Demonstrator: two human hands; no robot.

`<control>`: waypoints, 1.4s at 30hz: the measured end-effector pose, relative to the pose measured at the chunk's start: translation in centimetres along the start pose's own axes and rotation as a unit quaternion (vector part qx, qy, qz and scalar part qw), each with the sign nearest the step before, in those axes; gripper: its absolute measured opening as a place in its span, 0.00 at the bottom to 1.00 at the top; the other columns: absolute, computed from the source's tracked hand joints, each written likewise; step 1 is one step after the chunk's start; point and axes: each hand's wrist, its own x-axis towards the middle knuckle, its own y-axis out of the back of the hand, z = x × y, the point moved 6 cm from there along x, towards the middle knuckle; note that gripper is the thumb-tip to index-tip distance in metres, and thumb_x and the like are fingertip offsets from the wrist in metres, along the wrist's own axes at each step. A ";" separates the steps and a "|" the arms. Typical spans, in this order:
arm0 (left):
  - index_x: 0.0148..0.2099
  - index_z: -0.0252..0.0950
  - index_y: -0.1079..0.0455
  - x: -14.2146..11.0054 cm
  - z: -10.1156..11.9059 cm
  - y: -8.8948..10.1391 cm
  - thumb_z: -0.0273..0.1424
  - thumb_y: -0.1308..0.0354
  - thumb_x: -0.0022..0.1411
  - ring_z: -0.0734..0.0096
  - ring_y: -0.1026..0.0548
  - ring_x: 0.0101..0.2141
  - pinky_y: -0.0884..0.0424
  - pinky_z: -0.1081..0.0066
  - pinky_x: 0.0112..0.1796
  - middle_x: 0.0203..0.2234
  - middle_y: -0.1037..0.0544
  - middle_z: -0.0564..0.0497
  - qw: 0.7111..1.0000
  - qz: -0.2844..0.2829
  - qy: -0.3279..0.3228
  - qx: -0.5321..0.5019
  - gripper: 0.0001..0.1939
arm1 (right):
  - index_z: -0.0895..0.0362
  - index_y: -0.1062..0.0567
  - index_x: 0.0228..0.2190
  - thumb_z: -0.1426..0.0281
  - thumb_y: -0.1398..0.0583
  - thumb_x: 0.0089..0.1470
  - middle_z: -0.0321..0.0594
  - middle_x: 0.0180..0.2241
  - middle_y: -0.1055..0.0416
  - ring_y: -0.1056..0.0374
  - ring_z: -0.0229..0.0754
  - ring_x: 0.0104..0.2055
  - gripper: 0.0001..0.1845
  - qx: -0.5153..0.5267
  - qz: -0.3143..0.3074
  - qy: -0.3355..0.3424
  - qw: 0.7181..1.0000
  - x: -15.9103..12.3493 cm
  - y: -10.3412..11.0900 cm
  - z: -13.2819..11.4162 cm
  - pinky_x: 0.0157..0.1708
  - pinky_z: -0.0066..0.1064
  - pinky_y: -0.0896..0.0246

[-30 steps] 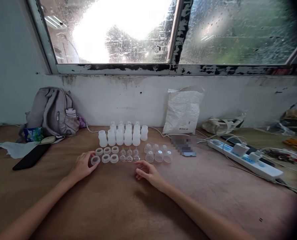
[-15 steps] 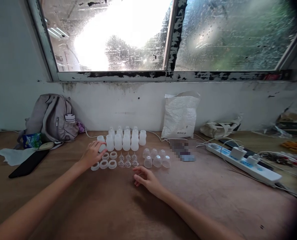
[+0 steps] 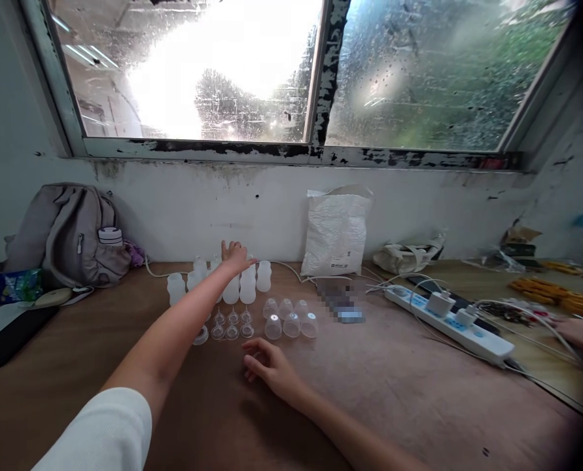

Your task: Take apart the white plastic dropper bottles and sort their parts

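My left hand [image 3: 235, 256] reaches far over the table, fingers stretched out above the back row of small translucent white bottles [image 3: 248, 282]. It is open; I see nothing in it. One more bottle [image 3: 176, 288] stands apart at the left. In front of the bottles lie a clear ring [image 3: 200, 335], small clear nipples [image 3: 232, 325] and several clear dome caps [image 3: 291, 320]. My right hand [image 3: 267, 367] rests on the wooden table [image 3: 370, 392] just in front of the nipples, fingers loosely curled and apart, holding nothing.
A grey backpack [image 3: 65, 235] leans on the wall at the left, with a black phone [image 3: 11, 330] before it. A white bag [image 3: 335, 232] stands behind the caps. A power strip [image 3: 448, 320] with cables lies to the right. Another person's hand [image 3: 580, 332] shows at the right edge.
My left hand left the rings at the front, passed the left bottle and now stretches over the back row. My right hand stayed on the table. The view shifted right.
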 end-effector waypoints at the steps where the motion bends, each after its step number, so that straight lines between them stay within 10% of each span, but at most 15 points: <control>1: 0.38 0.32 0.28 0.1 0.2 -0.1 0.45 0.49 0.52 0.50 0.38 0.47 0.58 0.46 0.50 0.42 0.30 0.38 1.000 0.003 -0.002 0.000 0.22 | 0.59 0.34 0.35 0.57 0.42 0.45 0.31 0.19 0.35 0.37 0.33 0.21 0.20 0.000 -0.001 -0.001 1.000 0.0 0.0 -0.1 0.24 0.27 0.40; 6: 0.37 0.33 0.28 -0.5 0.6 1.9 0.41 0.48 0.54 0.53 0.45 0.52 0.60 0.52 0.54 0.49 0.35 0.40 0.998 0.063 -0.020 -0.001 0.18 | 0.58 0.34 0.37 0.58 0.42 0.46 0.30 0.20 0.36 0.36 0.33 0.20 0.19 0.020 0.004 0.004 1.000 0.0 0.1 0.2 0.23 0.27 0.39; 10: 0.38 0.33 0.29 -2.0 0.5 7.0 0.39 0.47 0.53 0.54 0.46 0.54 0.57 0.55 0.54 0.49 0.36 0.41 0.982 0.177 -0.047 -0.044 0.16 | 0.57 0.34 0.38 0.59 0.41 0.45 0.32 0.25 0.37 0.36 0.32 0.21 0.20 0.055 0.025 0.010 0.998 0.1 0.3 0.6 0.20 0.26 0.39; 16: 0.41 0.37 0.34 -9.8 0.3 14.2 0.38 0.45 0.53 0.64 0.35 0.46 0.40 0.64 0.48 0.43 0.31 0.48 0.871 0.345 -0.099 -0.336 0.14 | 0.56 0.33 0.37 0.57 0.42 0.46 0.38 0.32 0.35 0.34 0.35 0.24 0.19 0.231 0.091 -0.028 0.968 0.3 2.3 0.0 0.21 0.28 0.37; 24: 0.42 0.34 0.35 -14.4 5.0 7.5 0.41 0.51 0.56 0.69 0.28 0.31 0.33 0.74 0.29 0.35 0.26 0.47 0.655 -0.020 0.006 -0.756 0.17 | 0.58 0.34 0.40 0.48 0.53 0.49 0.44 0.35 0.32 0.33 0.44 0.34 0.29 0.394 -0.080 -0.100 0.910 -0.2 2.6 -2.9 0.32 0.38 0.37; 33: 0.36 0.34 0.34 -16.4 8.3 3.2 0.38 0.49 0.51 0.71 0.29 0.26 0.33 0.72 0.26 0.29 0.29 0.50 0.357 -0.153 0.074 -0.919 0.13 | 0.61 0.32 0.36 0.60 0.43 0.42 0.43 0.31 0.31 0.34 0.42 0.32 0.21 0.393 -0.147 -0.139 0.897 -1.3 1.4 -1.7 0.32 0.35 0.38; 42: 0.36 0.34 0.35 -18.1 10.3 3.8 0.23 0.46 0.42 0.78 0.35 0.20 0.36 0.73 0.27 0.15 0.38 0.58 0.271 -0.273 0.028 -0.923 0.15 | 0.59 0.34 0.30 0.58 0.39 0.33 0.36 0.23 0.34 0.35 0.40 0.27 0.23 0.428 -0.302 -0.148 0.839 -3.6 -3.2 -1.9 0.36 0.42 0.41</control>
